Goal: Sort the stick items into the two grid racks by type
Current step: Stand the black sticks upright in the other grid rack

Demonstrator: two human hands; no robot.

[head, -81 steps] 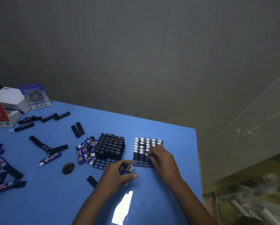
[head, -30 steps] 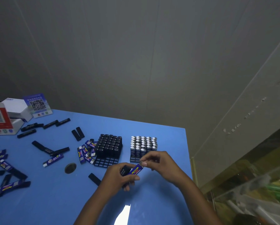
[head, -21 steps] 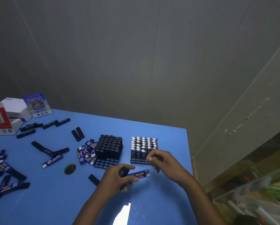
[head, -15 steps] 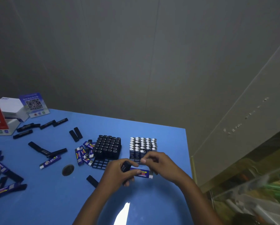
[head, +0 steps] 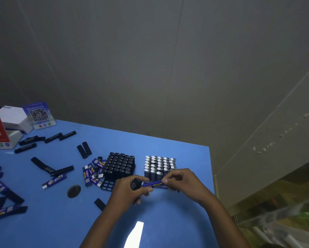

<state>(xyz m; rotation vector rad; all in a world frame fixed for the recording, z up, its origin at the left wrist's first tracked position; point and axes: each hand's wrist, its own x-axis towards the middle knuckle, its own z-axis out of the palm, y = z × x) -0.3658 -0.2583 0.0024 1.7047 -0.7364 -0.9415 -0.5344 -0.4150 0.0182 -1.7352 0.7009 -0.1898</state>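
Both hands have drawn together since the earlier frame: the right hand now pinches the blue stick level at the front edge of the silver-capped rack, while the left hand grips a black stick; the black rack, at 9 o'clock of it, shows empty front cells, and many sticks lie scattered across the blue table toward 9 o'clock, so sorting looks well advanced but unfinished

A blue table stands against grey panelled walls.
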